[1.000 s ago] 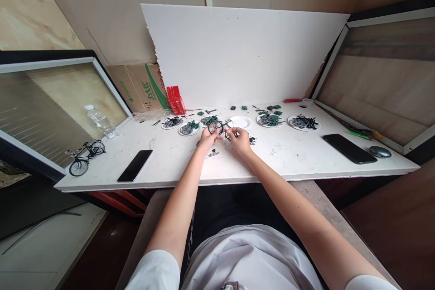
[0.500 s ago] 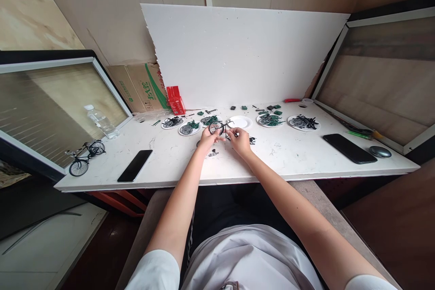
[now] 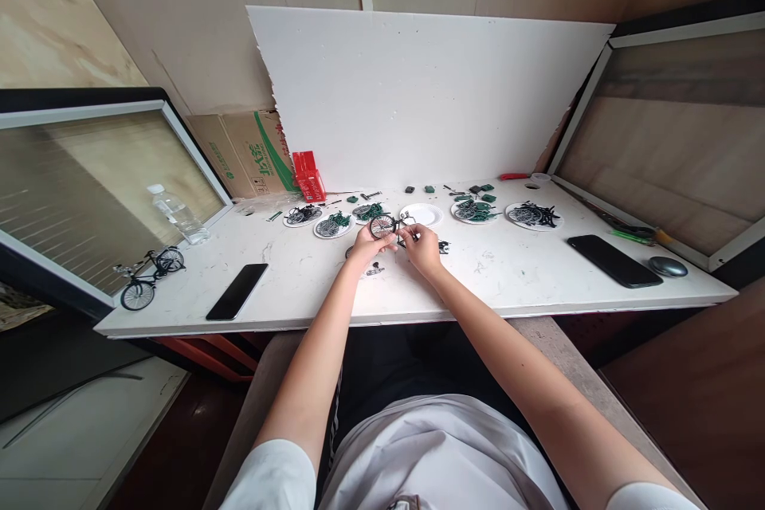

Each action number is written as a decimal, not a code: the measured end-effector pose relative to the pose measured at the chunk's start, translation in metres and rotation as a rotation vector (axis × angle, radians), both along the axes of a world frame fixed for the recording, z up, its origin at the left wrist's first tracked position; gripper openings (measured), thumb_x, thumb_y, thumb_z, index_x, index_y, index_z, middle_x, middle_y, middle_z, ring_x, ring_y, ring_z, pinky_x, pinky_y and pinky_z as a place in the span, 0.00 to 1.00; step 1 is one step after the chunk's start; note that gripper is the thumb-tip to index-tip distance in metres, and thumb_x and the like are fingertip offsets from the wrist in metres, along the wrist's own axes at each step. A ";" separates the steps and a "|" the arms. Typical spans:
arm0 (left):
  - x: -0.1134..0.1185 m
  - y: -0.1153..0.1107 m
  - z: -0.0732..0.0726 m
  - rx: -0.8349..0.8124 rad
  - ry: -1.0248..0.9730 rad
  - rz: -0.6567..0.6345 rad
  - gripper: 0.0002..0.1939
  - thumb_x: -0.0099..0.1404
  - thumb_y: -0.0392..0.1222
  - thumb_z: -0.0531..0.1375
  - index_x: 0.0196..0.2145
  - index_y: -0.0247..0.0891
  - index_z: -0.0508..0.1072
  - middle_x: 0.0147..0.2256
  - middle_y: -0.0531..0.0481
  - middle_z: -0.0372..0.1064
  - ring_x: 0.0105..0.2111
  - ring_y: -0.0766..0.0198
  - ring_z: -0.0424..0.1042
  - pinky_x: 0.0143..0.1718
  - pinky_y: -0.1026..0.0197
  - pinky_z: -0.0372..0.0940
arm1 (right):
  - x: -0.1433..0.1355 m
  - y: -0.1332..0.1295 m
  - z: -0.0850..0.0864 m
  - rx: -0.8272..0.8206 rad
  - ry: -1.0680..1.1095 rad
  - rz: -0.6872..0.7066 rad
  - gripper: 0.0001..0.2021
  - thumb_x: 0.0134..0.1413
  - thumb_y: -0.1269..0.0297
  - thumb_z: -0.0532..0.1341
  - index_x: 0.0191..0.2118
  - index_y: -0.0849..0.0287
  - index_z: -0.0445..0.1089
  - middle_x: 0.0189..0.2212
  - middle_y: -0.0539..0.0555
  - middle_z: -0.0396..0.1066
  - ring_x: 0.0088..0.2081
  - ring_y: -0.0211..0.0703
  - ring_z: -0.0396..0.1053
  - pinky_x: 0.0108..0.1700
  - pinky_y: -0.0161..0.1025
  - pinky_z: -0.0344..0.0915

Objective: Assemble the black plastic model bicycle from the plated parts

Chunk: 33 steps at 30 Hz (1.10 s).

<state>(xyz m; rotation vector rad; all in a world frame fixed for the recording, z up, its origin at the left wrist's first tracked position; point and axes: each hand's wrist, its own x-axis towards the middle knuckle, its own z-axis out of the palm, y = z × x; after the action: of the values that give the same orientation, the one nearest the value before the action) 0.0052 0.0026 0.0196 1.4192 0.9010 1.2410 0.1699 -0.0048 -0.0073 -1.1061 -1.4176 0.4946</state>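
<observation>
Above the middle of the white table, a small black model bicycle (image 3: 382,226) is held between both hands, its spoked wheel to the left. My left hand (image 3: 366,245) is closed on it from below, beside the wheel. My right hand (image 3: 421,245) pinches the bicycle's frame on the right, with fingers bent; they hide part of it. Small parts (image 3: 374,269) lie on the table just below my left hand. More black parts (image 3: 443,247) lie right of my right hand. Behind the hands stands a white paper plate (image 3: 423,213).
Plates with wheels and green or black parts (image 3: 333,225) line the back. A finished model bicycle (image 3: 152,275), a bottle (image 3: 179,213) and a phone (image 3: 237,292) are left; another phone (image 3: 614,260) and a mouse (image 3: 668,266) are right. A red box (image 3: 309,177) stands behind.
The bicycle's wheel has shifted slightly to the right and turned a little in my fingers. Both hands stay in nearly the same place.
</observation>
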 end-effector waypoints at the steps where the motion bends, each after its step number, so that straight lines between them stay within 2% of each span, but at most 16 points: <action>1: 0.000 -0.001 0.000 0.000 0.014 0.004 0.26 0.53 0.47 0.77 0.43 0.36 0.73 0.44 0.42 0.80 0.28 0.62 0.79 0.26 0.64 0.59 | 0.000 0.000 0.000 0.003 0.002 -0.001 0.17 0.62 0.48 0.62 0.36 0.58 0.75 0.38 0.58 0.79 0.40 0.50 0.74 0.44 0.42 0.66; 10: 0.002 -0.003 -0.001 -0.017 0.068 0.015 0.24 0.52 0.45 0.77 0.44 0.38 0.76 0.43 0.43 0.80 0.25 0.64 0.77 0.26 0.63 0.60 | 0.001 -0.003 0.004 0.010 0.062 0.063 0.25 0.61 0.39 0.62 0.38 0.60 0.75 0.38 0.59 0.78 0.39 0.50 0.73 0.44 0.43 0.68; 15: 0.001 -0.004 0.001 -0.012 0.072 0.002 0.22 0.55 0.47 0.76 0.44 0.38 0.77 0.41 0.43 0.81 0.26 0.64 0.78 0.27 0.64 0.60 | 0.004 -0.001 0.006 -0.010 0.189 -0.022 0.24 0.61 0.39 0.64 0.40 0.60 0.74 0.38 0.59 0.77 0.40 0.49 0.73 0.44 0.42 0.69; 18: 0.000 -0.004 0.001 -0.008 0.069 -0.028 0.21 0.59 0.50 0.74 0.44 0.37 0.77 0.39 0.42 0.81 0.25 0.64 0.77 0.26 0.64 0.59 | 0.006 0.001 0.007 -0.012 0.255 -0.073 0.25 0.56 0.40 0.68 0.43 0.60 0.75 0.43 0.60 0.77 0.45 0.51 0.74 0.48 0.44 0.70; 25: -0.001 -0.001 0.000 -0.024 0.030 -0.046 0.20 0.61 0.54 0.73 0.41 0.35 0.79 0.40 0.39 0.81 0.24 0.66 0.74 0.24 0.63 0.58 | 0.007 0.004 0.007 -0.035 0.344 0.063 0.27 0.49 0.42 0.73 0.45 0.61 0.78 0.43 0.62 0.79 0.46 0.54 0.77 0.48 0.46 0.72; 30: -0.002 -0.003 0.002 -0.088 -0.033 -0.082 0.19 0.56 0.52 0.75 0.36 0.38 0.78 0.37 0.42 0.80 0.22 0.67 0.70 0.25 0.61 0.63 | 0.007 0.003 0.010 -0.110 0.404 0.124 0.23 0.49 0.42 0.73 0.35 0.61 0.80 0.40 0.61 0.80 0.46 0.55 0.77 0.49 0.46 0.72; 33: -0.002 -0.004 0.004 -0.124 -0.053 -0.108 0.20 0.55 0.51 0.76 0.37 0.37 0.78 0.35 0.44 0.80 0.22 0.68 0.69 0.25 0.63 0.63 | 0.008 0.001 0.015 -0.110 0.441 0.198 0.24 0.47 0.41 0.74 0.33 0.61 0.80 0.36 0.59 0.80 0.46 0.54 0.76 0.49 0.45 0.72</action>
<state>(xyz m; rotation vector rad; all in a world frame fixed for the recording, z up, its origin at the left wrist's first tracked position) 0.0029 -0.0014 0.0240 1.3134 0.8401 1.1180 0.1782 -0.0038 0.0075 -0.8762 -1.1222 0.9090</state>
